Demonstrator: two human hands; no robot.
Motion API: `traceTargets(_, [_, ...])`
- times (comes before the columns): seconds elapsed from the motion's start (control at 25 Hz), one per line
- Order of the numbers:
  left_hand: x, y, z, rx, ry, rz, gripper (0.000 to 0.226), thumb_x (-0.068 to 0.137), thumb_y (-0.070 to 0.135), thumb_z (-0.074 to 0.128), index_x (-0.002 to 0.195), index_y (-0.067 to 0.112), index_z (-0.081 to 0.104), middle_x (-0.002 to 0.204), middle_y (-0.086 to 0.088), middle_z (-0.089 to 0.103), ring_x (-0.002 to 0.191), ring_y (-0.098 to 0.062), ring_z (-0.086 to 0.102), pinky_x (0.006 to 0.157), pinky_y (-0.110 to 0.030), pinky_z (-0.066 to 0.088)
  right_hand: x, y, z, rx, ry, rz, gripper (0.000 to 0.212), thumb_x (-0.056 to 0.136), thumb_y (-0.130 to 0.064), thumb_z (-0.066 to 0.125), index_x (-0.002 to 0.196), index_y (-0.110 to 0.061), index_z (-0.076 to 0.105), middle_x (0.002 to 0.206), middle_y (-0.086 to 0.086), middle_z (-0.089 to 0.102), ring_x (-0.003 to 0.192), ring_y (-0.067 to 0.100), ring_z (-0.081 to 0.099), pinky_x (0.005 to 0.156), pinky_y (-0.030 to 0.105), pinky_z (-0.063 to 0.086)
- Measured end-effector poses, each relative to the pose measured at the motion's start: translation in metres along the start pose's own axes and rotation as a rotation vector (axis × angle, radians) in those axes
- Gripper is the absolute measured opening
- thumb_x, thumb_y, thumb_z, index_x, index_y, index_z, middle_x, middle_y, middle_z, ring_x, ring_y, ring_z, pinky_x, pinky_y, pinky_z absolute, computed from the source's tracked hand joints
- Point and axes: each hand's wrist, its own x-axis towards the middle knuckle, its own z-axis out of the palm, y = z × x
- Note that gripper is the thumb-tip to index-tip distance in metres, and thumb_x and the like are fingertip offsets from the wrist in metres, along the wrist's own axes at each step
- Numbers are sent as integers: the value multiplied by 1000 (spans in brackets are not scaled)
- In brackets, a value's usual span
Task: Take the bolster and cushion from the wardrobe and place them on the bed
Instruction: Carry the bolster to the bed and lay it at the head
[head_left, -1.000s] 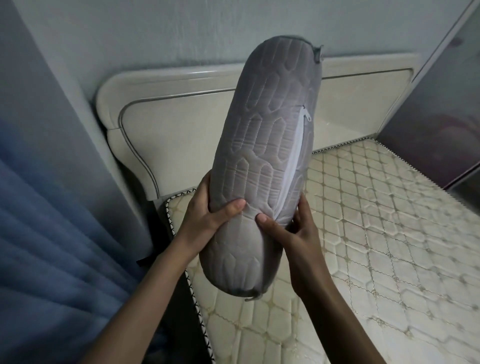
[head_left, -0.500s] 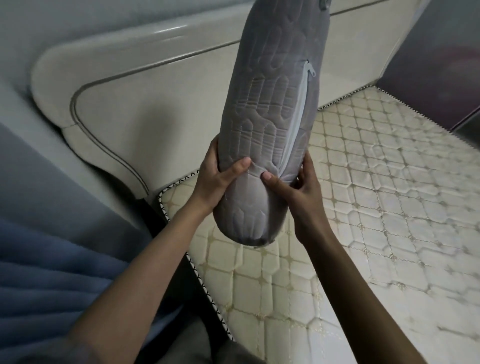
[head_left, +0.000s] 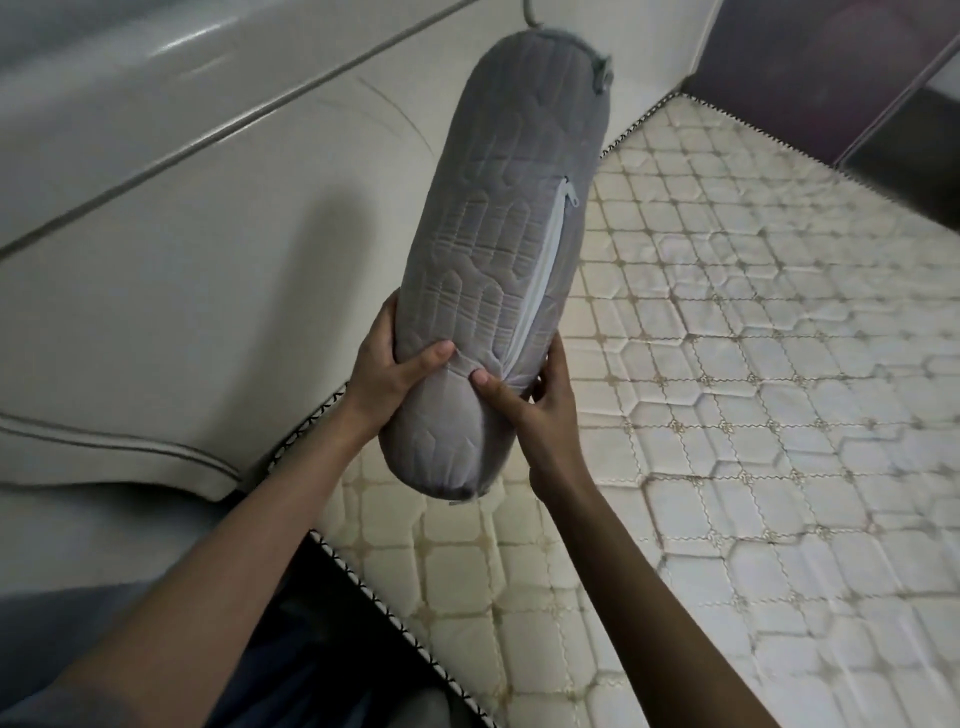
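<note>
Head view: grey bolster (head_left: 493, 249) held tilted above bed (head_left: 753, 415); left hand (head_left: 387, 371) grip and right hand (head_left: 540, 410) grip clamp its lower end, near headboard (head_left: 182, 260).

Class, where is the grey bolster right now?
Centre of the head view: the bolster is held by both hands above the mattress, beside the headboard.

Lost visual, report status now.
Both hands, left and right, grip grey quilted cylindrical bolster. Held above white quilted mattress, not down. Nothing beneath.
</note>
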Motion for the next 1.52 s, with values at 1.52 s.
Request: traceTargets(1.52, [94,-358,-87,196,-449,-597,90,74,28,78,149,28,28,126,13,47,114,-5,51,75,-2,35,90,324,94,20,106,726,93,75,-9,82,145,-32,24,139,7,49,126,30,50,102,51,47])
